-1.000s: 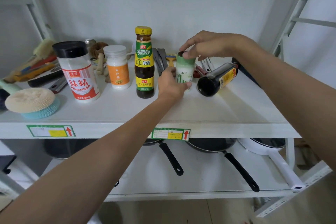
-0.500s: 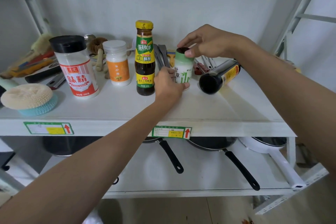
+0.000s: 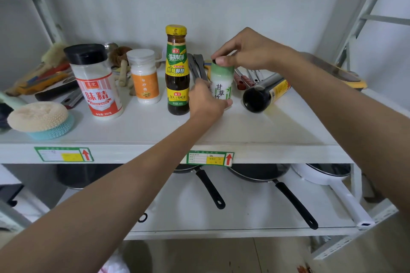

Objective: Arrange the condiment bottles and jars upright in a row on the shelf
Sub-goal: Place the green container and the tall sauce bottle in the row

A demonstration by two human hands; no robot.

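While both hands are on the green-capped jar [image 3: 221,86] at frame centre, the step in hand reads as seating it upright as item 4 of the row.

Handling note: the left hand [image 3: 205,102] wraps the jar's lower body and base; the right hand [image 3: 246,53] pinches the cap from above with fingertips [image 3: 223,60]. Judged best practice: press the base flat to the shelf [image 3: 155,131], keep it just beside the oyster sauce bottle [image 3: 177,71] without knocking it, and let go of the top only once the jar stands steady.

Item description: small white jar, pale green cap, dark lettering and a green bamboo motif on its face. It stands upright or very nearly so; whether the base is fully down is hidden by the left hand.

Row, left to centre of frame:
1. MSG shaker [image 3: 95,82], black lid, red-and-white label, upright.
2. Sugar jar [image 3: 144,76], white lid, orange label, upright.
3. Oyster sauce bottle, yellow cap, upright.

Outstanding: 1 dark bottle [image 3: 265,93] lies on its side right of centre, base toward the camera, near the jar but apart from it. It is judged to be next.
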